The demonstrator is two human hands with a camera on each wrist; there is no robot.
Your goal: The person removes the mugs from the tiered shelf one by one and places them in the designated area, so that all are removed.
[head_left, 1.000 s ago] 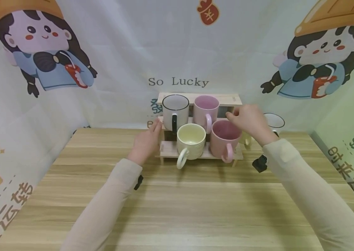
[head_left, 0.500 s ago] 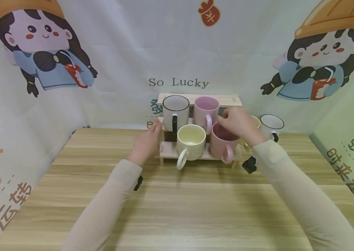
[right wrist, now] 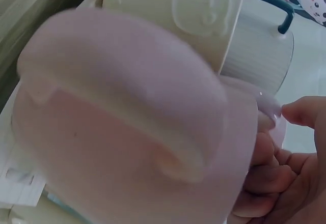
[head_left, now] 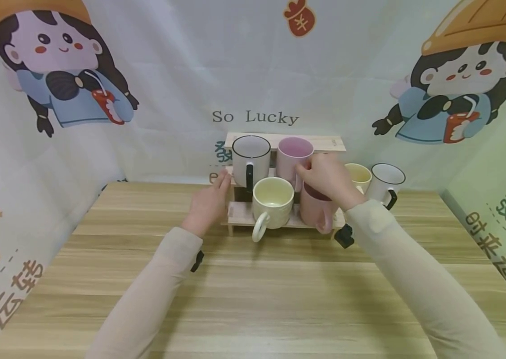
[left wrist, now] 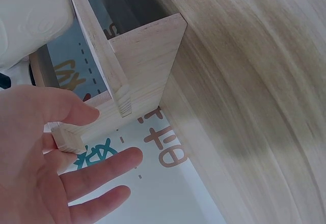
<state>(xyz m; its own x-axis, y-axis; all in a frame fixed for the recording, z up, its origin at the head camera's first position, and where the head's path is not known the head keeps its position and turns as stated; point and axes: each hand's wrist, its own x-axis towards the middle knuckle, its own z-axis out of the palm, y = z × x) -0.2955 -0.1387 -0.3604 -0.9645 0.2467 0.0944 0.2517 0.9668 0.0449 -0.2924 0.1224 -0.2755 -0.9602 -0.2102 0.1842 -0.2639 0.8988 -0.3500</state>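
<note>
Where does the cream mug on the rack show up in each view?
Head: the cream mug is near centre, on the rack's lowest shelf.
Left wrist: cream mug, upper left corner, cut off.
Right wrist: cream mug, top centre, partly behind the blurred pink mug.
Shared landmark: the dark handle of the rack's white mug.

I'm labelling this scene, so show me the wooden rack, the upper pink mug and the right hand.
Wooden rack (head_left: 328, 143): head view, bare right end of its top board.
Upper pink mug (head_left: 288, 163): head view, front of its outer wall.
Right hand (head_left: 328, 175): head view, back of the hand.
</note>
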